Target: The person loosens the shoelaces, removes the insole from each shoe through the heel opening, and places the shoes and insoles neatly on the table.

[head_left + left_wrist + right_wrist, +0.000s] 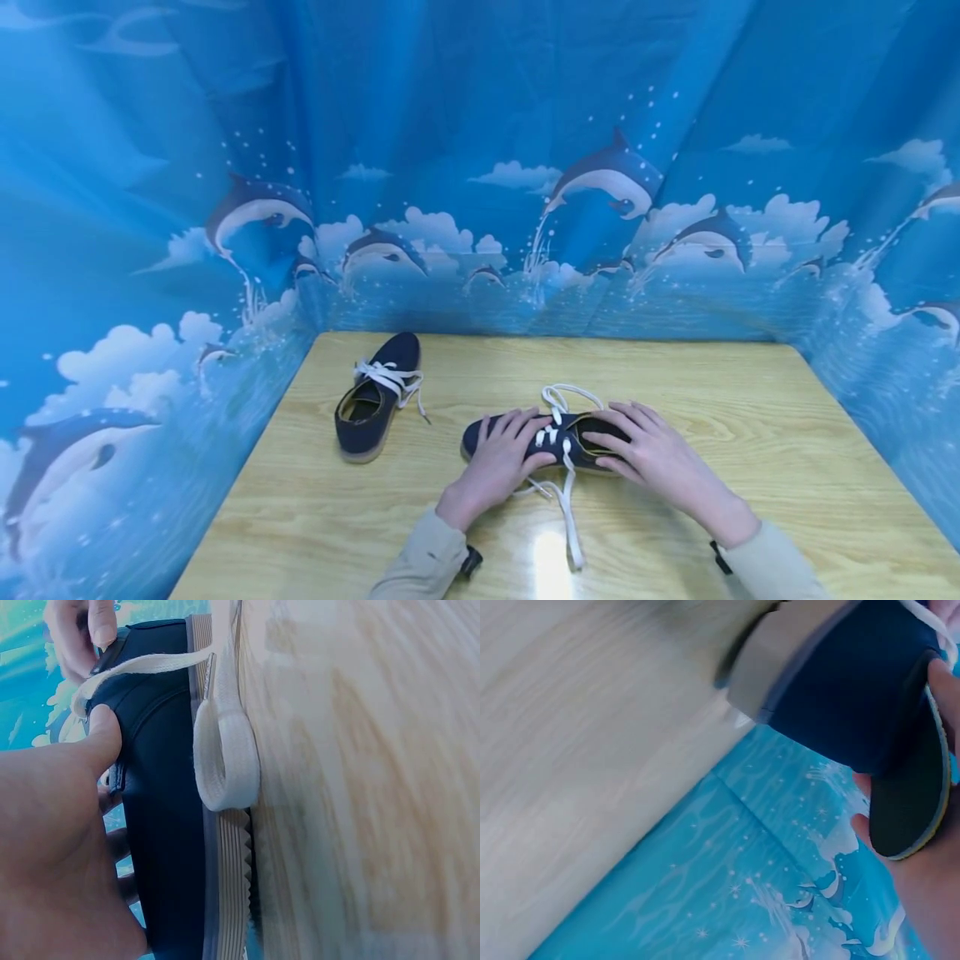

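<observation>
A navy lace-up shoe [570, 450] lies on the table with its toe to the left and its white laces [567, 508] loose. My left hand [504, 454] grips its front part, thumb by the lace holes and fingers over the far side. A loop of lace [225, 757] hangs down the shoe's side in the left wrist view. At the shoe's opening is my right hand [656, 454]. In the right wrist view its fingers and thumb hold a dark, yellow-edged insole [911, 791], whose rounded end sticks out above the heel [832, 690]. The insole's other end is hidden.
Another navy shoe [378, 400] with white laces stands at the table's back left, toe pointing away. The wooden table [712, 375] is bounded at the back and sides by a blue dolphin-print curtain [465, 125].
</observation>
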`<state>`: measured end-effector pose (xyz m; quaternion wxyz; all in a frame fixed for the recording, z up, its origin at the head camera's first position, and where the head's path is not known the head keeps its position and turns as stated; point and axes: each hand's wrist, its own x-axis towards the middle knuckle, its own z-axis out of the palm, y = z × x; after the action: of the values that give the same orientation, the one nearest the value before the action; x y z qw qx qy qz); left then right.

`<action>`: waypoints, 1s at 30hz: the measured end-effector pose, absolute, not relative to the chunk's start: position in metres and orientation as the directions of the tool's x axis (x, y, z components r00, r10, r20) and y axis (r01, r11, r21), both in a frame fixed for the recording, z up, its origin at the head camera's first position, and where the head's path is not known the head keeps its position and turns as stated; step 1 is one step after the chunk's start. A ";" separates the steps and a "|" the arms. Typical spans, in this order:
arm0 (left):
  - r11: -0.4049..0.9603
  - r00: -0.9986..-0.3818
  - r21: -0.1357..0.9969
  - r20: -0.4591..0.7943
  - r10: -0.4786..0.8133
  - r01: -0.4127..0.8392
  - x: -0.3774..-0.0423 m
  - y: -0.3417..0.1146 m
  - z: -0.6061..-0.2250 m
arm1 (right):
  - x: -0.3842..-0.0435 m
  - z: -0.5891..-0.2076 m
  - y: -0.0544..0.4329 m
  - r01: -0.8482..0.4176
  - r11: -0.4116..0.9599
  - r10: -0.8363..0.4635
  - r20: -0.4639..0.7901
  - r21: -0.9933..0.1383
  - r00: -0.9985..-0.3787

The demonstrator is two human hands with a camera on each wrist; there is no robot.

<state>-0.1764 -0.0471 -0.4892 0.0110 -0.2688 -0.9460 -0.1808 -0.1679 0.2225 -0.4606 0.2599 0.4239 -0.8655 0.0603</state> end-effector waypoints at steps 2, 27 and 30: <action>0.791 -0.855 0.333 0.117 0.505 0.513 -0.176 -0.047 -0.489 | -0.168 -0.463 0.224 -0.760 0.635 -0.711 0.492 0.139 -0.503; 0.804 -0.863 0.317 0.131 0.487 0.502 -0.175 -0.045 -0.490 | -0.156 -0.441 0.240 -0.726 0.675 -0.675 0.509 0.133 -0.534; 0.806 -0.864 0.315 0.128 0.487 0.501 -0.175 -0.044 -0.490 | -0.155 -0.439 0.235 -0.706 0.695 -0.670 0.477 0.135 -0.569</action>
<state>-0.1749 -0.0440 -0.4901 0.0204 -0.2601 -0.9500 -0.1714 -0.1549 0.2348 -0.4394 0.2538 0.3890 -0.8849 0.0354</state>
